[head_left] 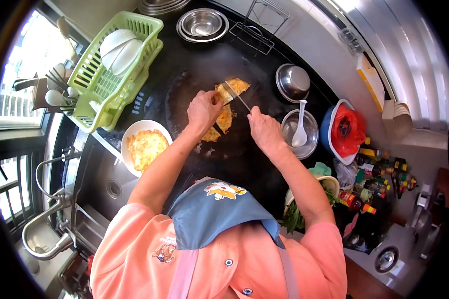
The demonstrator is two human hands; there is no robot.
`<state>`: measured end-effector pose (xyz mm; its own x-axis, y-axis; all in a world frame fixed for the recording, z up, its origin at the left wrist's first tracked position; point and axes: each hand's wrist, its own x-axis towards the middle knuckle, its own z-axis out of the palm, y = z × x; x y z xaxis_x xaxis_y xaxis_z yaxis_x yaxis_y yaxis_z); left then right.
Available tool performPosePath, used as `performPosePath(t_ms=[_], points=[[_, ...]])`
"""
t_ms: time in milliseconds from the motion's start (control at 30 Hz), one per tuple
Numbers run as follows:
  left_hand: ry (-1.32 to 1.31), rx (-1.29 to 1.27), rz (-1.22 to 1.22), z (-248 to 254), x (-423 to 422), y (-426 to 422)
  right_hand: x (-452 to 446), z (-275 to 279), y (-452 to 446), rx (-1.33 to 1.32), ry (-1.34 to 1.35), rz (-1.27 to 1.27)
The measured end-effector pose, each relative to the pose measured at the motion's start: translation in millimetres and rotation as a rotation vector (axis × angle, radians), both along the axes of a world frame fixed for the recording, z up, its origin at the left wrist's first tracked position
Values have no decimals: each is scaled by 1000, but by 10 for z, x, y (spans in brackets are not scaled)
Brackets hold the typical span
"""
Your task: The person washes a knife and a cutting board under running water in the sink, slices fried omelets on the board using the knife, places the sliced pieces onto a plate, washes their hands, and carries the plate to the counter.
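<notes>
My right hand (265, 128) is closed round the handle of a knife (238, 96), its broad blade lying across a golden egg pancake (239, 86). With fingers bent, my left hand (204, 112) grips the near edge of that pancake beside the blade. Cut pancake pieces (225, 119) lie just below, on a dark round board (184, 92) on the black counter. Part of the blade and the left fingertips are hard to make out. Left of the board, a white bowl (128, 144) holds another whole golden pancake (147, 148).
A green dish rack (152, 37) with white bowls stands at the upper left, above the sink (97, 174). Metal bowls (202, 24) are at the back. To the right are a steel bowl with a white spoon (300, 135), a red bag (346, 130) in a basin, and several bottles (354, 202).
</notes>
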<state>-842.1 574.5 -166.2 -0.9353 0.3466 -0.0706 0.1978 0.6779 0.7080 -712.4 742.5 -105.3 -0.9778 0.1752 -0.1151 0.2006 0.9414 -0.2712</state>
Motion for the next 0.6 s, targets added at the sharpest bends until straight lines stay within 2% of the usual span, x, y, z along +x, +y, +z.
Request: performPosePath(t_ms=[100, 300, 400, 533, 600], points=[[-65, -17, -3, 91, -24, -16, 74, 9, -27, 36, -52, 10], [20, -24, 16, -54, -25, -17, 510, 123, -58, 61, -185, -55], [8, 57, -37, -9, -104, -97, 703, 206, -97, 19, -187, -121], [32, 166, 80, 494, -113, -625, 1092, 150, -206, -50, -114, -213], [31, 212, 156, 522, -83, -1078, 1232, 79, -285, -62, -104, -264]])
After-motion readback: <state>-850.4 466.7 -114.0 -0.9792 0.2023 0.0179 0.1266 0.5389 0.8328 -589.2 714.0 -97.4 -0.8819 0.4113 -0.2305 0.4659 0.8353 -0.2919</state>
